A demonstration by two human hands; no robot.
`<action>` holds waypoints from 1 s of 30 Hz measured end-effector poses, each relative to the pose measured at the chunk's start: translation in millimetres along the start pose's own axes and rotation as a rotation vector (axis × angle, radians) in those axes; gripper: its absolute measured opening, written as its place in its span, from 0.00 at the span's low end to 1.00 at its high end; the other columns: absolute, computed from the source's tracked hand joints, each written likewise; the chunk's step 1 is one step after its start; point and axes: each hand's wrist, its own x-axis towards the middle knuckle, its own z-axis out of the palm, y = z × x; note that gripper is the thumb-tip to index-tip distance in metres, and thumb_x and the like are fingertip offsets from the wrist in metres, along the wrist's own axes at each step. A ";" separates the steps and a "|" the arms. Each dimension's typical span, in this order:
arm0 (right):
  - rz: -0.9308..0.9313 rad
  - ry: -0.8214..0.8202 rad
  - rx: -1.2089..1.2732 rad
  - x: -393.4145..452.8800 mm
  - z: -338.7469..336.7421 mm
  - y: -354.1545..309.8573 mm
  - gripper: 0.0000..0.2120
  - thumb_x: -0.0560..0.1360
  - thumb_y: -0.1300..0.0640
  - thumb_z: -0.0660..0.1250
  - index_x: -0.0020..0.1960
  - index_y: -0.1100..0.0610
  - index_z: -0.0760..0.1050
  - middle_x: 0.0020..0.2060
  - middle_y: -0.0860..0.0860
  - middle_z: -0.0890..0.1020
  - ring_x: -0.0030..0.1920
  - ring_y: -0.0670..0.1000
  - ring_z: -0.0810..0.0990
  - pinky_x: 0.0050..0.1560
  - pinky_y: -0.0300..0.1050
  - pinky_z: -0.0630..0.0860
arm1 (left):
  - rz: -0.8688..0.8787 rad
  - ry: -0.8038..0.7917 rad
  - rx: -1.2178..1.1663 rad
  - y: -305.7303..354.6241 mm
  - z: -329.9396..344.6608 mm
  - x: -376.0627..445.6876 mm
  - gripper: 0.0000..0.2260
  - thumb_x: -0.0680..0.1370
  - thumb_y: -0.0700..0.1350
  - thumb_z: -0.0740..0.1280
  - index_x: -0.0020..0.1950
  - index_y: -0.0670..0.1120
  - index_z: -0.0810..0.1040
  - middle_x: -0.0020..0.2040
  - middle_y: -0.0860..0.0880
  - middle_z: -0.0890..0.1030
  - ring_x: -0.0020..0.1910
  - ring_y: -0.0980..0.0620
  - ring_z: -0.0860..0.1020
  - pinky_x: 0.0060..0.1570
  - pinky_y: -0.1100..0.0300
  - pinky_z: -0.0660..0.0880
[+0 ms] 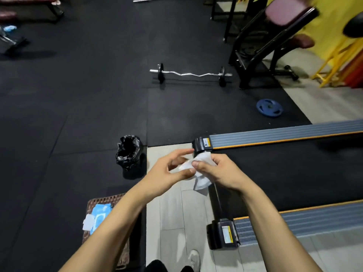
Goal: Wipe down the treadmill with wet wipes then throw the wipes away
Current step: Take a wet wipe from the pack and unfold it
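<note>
Both hands (193, 170) pinch a white wipe (198, 173) above the treadmill (294, 173).

Both hands, left hand (172, 170) and right hand (220, 171), pinch 1 crumpled white wipe (198, 173) above the treadmill (284, 167) end, near a black-lined bin (128, 152).

White crumpled wet wipe (198, 169); black treadmill belt (284, 173) edged by grey ribbed, orange-trimmed side rails (284, 135); black bag-lined bin (128, 152); blue round weight plate (269, 107); blue-and-white wipes packet (97, 217) lay on a brown woven mat (102, 201).
</note>
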 end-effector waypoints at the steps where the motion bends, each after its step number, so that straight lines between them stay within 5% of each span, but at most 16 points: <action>1: -0.004 0.010 -0.055 -0.7 -8.6 -0.8 0.05 0.77 0.56 0.72 0.49 0.58 0.84 0.38 0.47 0.85 0.38 0.42 0.80 0.41 0.35 0.75 | -0.004 -0.020 -0.006 1.7 5.6 6.4 0.16 0.78 0.43 0.73 0.66 0.50 0.79 0.50 0.51 0.85 0.53 0.55 0.82 0.59 0.55 0.78; 4: -0.002 0.083 -0.126 -7.7 -31.5 1.2 0.10 0.74 0.54 0.75 0.49 0.60 0.83 0.39 0.49 0.83 0.39 0.42 0.79 0.42 0.38 0.74 | 0.022 -0.068 0.073 4.9 21.7 24.4 0.04 0.80 0.43 0.70 0.52 0.43 0.83 0.42 0.51 0.84 0.41 0.58 0.79 0.44 0.64 0.73; 8: -0.050 0.255 -0.008 -28.6 -51.8 6.9 0.08 0.74 0.59 0.75 0.52 0.58 0.81 0.42 0.49 0.84 0.42 0.44 0.80 0.44 0.37 0.75 | 0.039 -0.129 0.139 9.0 36.1 43.8 0.14 0.82 0.50 0.66 0.41 0.44 0.79 0.35 0.54 0.77 0.36 0.56 0.73 0.39 0.58 0.70; 16: 0.042 0.788 0.575 -55.2 -48.6 20.2 0.07 0.77 0.61 0.70 0.54 0.58 0.83 0.46 0.56 0.86 0.44 0.51 0.84 0.41 0.45 0.79 | -0.059 -0.233 -0.024 25.4 60.3 63.4 0.25 0.85 0.55 0.58 0.40 0.38 0.79 0.36 0.45 0.80 0.36 0.51 0.76 0.43 0.56 0.76; 20: 0.175 1.100 0.259 -65.5 -49.4 34.1 0.09 0.76 0.62 0.67 0.45 0.51 0.84 0.40 0.46 0.87 0.43 0.47 0.84 0.45 0.45 0.80 | 0.068 -0.160 0.366 18.0 59.8 73.0 0.26 0.85 0.57 0.56 0.36 0.38 0.69 0.37 0.52 0.74 0.34 0.56 0.71 0.41 0.56 0.69; 24: 0.075 1.300 0.117 -73.4 -33.4 34.9 0.08 0.78 0.59 0.66 0.46 0.48 0.81 0.37 0.45 0.84 0.38 0.45 0.80 0.37 0.36 0.74 | 0.072 -0.222 0.380 17.1 65.7 74.5 0.21 0.86 0.50 0.55 0.39 0.41 0.76 0.46 0.52 0.78 0.41 0.58 0.77 0.43 0.60 0.71; 27: -0.096 1.267 0.054 -73.2 -15.7 29.7 0.07 0.80 0.60 0.67 0.48 0.50 0.81 0.35 0.47 0.81 0.35 0.43 0.74 0.36 0.34 0.69 | -0.050 -0.339 0.317 4.1 69.0 77.8 0.21 0.82 0.53 0.55 0.45 0.38 0.76 0.45 0.47 0.82 0.47 0.49 0.81 0.49 0.53 0.76; 30: -0.113 1.080 0.043 -71.1 9.2 32.4 0.11 0.79 0.65 0.67 0.50 0.50 0.83 0.42 0.40 0.84 0.45 0.39 0.81 0.47 0.31 0.73 | -0.231 -0.365 0.092 4.0 79.5 74.3 0.21 0.78 0.55 0.57 0.44 0.40 0.79 0.47 0.46 0.83 0.47 0.48 0.83 0.53 0.51 0.78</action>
